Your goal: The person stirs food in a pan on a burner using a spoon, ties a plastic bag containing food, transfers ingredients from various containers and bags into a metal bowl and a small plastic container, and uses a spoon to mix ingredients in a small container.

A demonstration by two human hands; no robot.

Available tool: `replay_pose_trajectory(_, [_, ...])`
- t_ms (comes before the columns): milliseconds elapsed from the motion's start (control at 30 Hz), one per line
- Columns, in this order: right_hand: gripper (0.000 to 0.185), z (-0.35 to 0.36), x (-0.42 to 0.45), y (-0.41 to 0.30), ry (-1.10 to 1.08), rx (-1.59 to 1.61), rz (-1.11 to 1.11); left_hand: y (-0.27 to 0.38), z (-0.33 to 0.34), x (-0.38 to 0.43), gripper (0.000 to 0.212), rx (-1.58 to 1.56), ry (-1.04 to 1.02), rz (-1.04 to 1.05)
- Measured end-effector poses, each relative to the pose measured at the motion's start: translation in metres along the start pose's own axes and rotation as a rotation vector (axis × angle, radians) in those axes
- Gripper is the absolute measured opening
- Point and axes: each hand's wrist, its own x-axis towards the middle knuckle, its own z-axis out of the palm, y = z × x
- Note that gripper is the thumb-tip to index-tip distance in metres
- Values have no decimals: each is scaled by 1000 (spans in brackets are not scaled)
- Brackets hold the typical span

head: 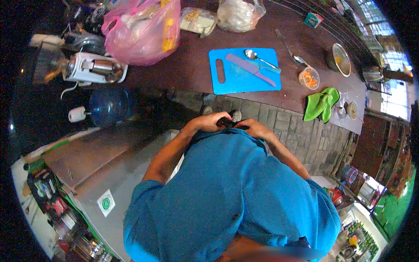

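At the waist, below the hem of a blue T-shirt (212,183), my left hand (212,121) curls its fingers around a small black item (226,122). From the other side, my right hand (257,128) grips the same item near the hem. What the item is cannot be made out, and the fingers partly hide it. Ahead on the brown table (193,70) lies a blue cutting board (235,86) with a handle slot. A purple knife (244,65) and a metal spoon (251,54) rest on it.
Right of the board are a plastic cup of shredded orange food (308,78), a green cloth (320,104) and a metal bowl (341,60). A pink plastic bag (144,42) and a white bag (240,14) stand behind. A water jug (109,106) is at left.
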Motion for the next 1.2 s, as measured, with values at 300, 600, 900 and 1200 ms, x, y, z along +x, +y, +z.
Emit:
replay_pose_trajectory(300, [31,14,-29,-12,157,67,76,33,-3,16,55,41,-74,-22])
replay_pose_trajectory(600, [15,-45,-67,7,277,-294,-36,62,-21,42,55,-5,-48,-513])
replay_pose_trajectory(900, [19,-126,-139,62,165,-497,-80,122,12,137,49,42,-43,-473])
replay_pose_trajectory(1200, [19,-174,-182,71,78,-440,-97,133,42,171,18,133,-63,-335])
